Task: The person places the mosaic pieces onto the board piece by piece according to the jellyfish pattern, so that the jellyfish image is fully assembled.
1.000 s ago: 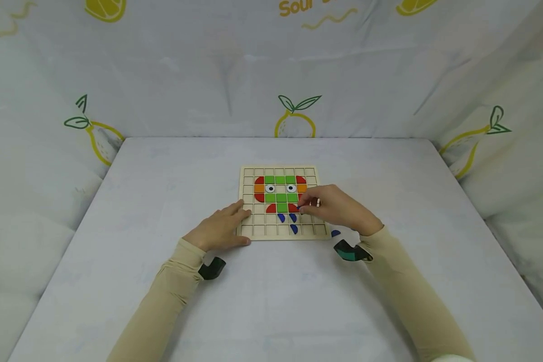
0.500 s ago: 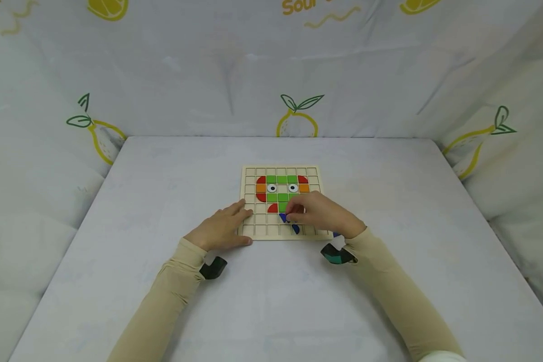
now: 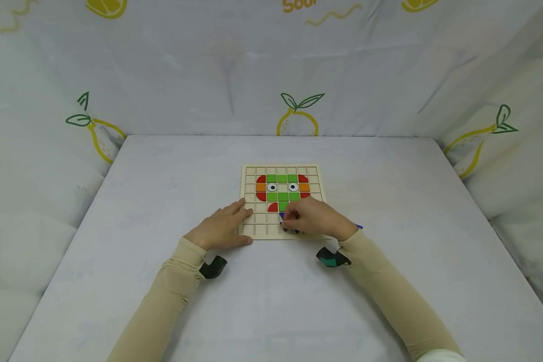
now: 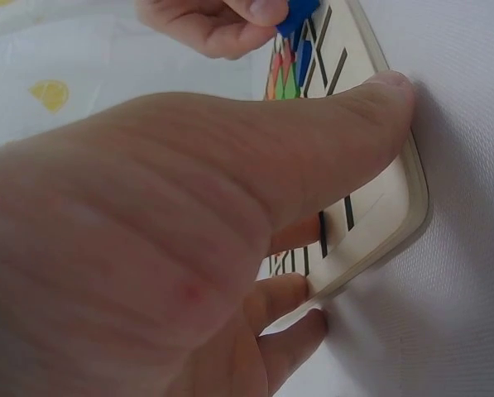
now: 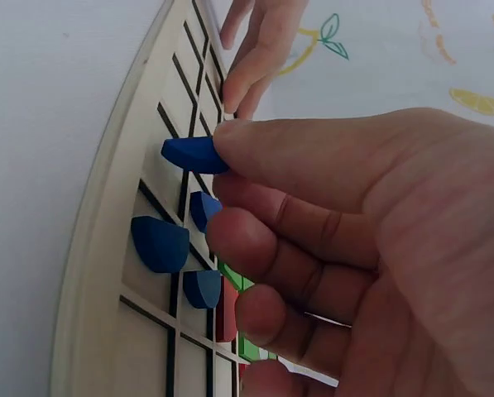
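Observation:
A pale wooden grid board lies on the table. My left hand rests at its left side, thumb over the near corner and fingers spread along the edge. My right hand is over the board's near right part, pinching a blue quarter-round tile between thumb and index finger, seen in the right wrist view. Below those fingers sit more blue tiles on the grid. Green tiles, orange tiles, red rounded tiles and eye tiles form a figure, partly hidden by the right hand.
One more blue tile shows on the table just past the right wrist. A white cloth covers the table, and a lemon-print curtain hangs behind and at both sides.
My right hand has moved left and toward me, from beside the red tile at the figure's lower right to the blue tiles, the blue tile still in its fingertips. The left hand stays put.

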Motion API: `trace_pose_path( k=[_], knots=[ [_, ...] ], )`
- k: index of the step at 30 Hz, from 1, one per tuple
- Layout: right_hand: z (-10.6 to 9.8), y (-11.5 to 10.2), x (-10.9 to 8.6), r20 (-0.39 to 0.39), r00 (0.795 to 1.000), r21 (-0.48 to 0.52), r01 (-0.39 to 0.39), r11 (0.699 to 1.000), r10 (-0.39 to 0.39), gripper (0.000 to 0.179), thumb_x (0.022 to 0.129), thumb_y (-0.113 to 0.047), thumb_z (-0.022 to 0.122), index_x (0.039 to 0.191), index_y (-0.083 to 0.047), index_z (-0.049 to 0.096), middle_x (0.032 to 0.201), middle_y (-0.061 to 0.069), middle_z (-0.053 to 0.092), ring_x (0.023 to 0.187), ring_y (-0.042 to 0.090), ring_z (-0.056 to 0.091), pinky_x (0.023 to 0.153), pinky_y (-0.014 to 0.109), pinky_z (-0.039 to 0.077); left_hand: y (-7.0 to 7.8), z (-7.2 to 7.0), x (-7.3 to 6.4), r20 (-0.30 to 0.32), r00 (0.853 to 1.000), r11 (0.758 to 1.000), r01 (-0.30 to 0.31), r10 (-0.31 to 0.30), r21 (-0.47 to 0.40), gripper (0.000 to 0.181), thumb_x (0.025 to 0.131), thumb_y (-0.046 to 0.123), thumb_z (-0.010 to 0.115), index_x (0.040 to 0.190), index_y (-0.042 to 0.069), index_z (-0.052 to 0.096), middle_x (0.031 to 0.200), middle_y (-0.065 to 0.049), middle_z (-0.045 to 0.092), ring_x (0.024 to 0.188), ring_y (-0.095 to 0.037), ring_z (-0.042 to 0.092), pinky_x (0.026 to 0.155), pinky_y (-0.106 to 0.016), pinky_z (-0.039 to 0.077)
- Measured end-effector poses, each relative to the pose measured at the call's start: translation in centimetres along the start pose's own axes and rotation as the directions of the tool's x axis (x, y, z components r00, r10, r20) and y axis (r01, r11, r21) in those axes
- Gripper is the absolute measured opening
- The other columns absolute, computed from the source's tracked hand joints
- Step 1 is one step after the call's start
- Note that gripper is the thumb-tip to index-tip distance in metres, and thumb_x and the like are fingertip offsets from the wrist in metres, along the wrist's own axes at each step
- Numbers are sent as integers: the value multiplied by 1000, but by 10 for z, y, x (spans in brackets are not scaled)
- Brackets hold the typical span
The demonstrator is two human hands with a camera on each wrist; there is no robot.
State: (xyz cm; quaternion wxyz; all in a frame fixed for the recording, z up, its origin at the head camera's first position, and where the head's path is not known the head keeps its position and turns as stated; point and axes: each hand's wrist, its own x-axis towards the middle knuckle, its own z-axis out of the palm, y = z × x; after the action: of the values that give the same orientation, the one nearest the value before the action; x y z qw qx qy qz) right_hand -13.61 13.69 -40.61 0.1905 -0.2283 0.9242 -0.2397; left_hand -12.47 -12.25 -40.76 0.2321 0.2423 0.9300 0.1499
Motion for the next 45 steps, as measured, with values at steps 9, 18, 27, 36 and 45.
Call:
trace_pose_path(
  k=[9, 18, 27, 36, 45],
  knots=[
    [4, -1, -1, 25, 998, -83, -63, 995, 65, 18, 94, -33, 72, 89, -16, 75, 71, -5, 63, 66, 11, 55, 56, 23, 44, 0, 0, 0, 0, 1000, 1000, -3, 3, -2, 77, 94, 40, 70, 158, 12, 36, 171, -14, 15, 157, -35, 22, 128, -55, 23],
    [0, 0, -4, 59, 997, -63, 58, 996, -55, 16, 94, -14, 70, 109, -18, 75, 91, -3, 62, 82, 14, 54, 69, 25, 46, 0, 1, 0, -1, 1000, 1000, 0, 0, -5, 77, 94, 40, 71, 158, 12, 37, 171, -14, 16, 156, -34, 24, 128, -55, 23],
    [5, -2, -2, 71, 997, -70, 44, 997, -39, 20, 94, -17, 71, 113, -15, 74, 86, -1, 56, 80, 14, 51, 66, 25, 43, -1, 1, 0, 0, 1000, 1000, -6, 6, -9, 77, 94, 40, 70, 158, 13, 36, 171, -13, 15, 157, -35, 24, 127, -56, 23],
    [4, -5, -2, 70, 996, -57, 55, 997, -51, 20, 93, -14, 72, 112, -12, 74, 85, 0, 57, 80, 15, 51, 66, 25, 42, -1, 1, 0, -1, 1000, 1000, -6, 6, -7, 78, 94, 40, 70, 158, 13, 36, 171, -14, 15, 157, -34, 23, 128, -55, 23],
    [4, -6, -2, 69, 996, -50, 61, 997, -58, 20, 92, -13, 72, 111, -11, 74, 85, 0, 57, 81, 15, 51, 68, 25, 43, -1, 1, 0, -2, 1000, 1000, -9, 9, -9, 77, 94, 40, 70, 158, 13, 36, 171, -14, 15, 157, -34, 24, 128, -55, 23]
  ],
)
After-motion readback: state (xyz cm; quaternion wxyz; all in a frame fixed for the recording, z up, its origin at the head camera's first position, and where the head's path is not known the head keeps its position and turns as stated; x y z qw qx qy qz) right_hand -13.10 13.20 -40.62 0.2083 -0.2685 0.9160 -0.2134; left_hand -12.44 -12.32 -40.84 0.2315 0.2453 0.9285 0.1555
